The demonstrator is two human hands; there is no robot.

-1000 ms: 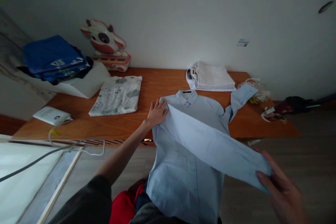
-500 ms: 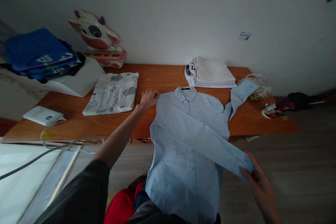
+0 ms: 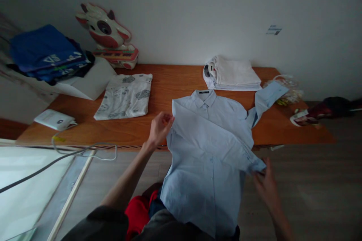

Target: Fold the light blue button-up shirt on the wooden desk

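Note:
A light blue button-up shirt [image 3: 213, 180] is spread front side up, its collar on the wooden table and its lower part hanging over the front edge towards my body. One sleeve lies slantwise across the chest. My right hand [image 3: 268, 186] grips the cuff end of that sleeve, just beyond the shirt's right side. At the left edge below the shoulder, my left hand [image 3: 160, 130] has its fingers curled and pinches the fabric. The other sleeve [image 3: 270, 96] lies folded out to the right on the table.
On the wooden table [image 3: 132, 130] lie a folded patterned white cloth [image 3: 124, 98], folded white clothes [image 3: 233, 75], a white device [image 3: 55, 119] with a cable, and a plastic bag [image 3: 292, 88]. A cow-shaped toy keyboard [image 3: 117, 54] and blue clothes [image 3: 48, 54] on a white box stand back left.
My right hand has moved left and slightly up with the cuff, bunching the sleeve a little. My left hand has slid down from the shoulder along the shirt's edge. The view has shifted slightly.

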